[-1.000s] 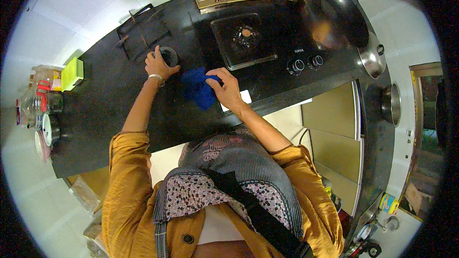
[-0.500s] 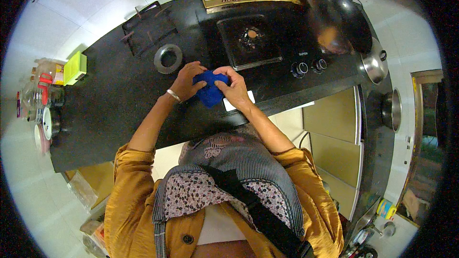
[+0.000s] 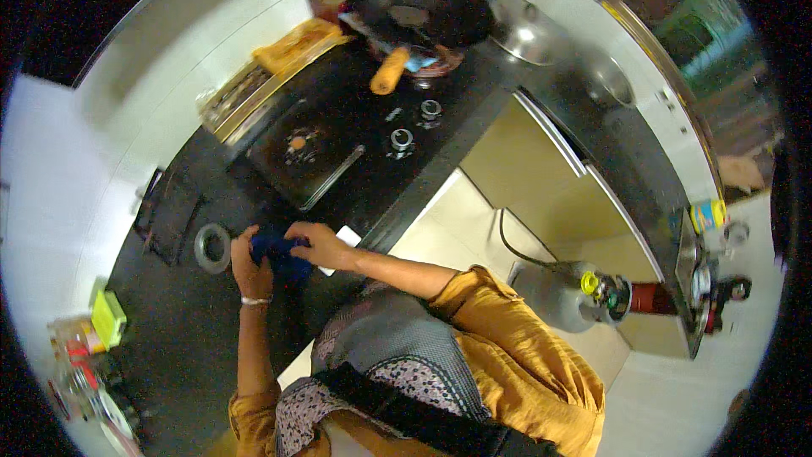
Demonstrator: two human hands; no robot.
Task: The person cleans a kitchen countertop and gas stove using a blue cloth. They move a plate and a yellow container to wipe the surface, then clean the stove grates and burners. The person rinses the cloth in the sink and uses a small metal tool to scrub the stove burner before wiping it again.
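Observation:
A dark blue cloth is bunched up between my two hands over the black counter. My left hand, with a pale bracelet at the wrist, grips the cloth's left side. On the other side, the fingers of my right hand pinch the cloth. A round grey burner ring lies just left of my left hand. Partly hidden by my right wrist, a flat white rectangular thing rests near the counter's front edge.
Behind my hands is a dirty stove recess with two control knobs. Farther back stand a black wok and a steel lid. A pan support and a green box are at left. A gas cylinder stands below.
My view has swung to the right, so the counter appears tilted and farther left. Both hands still hold the blue cloth, and the gas cylinder has come into view.

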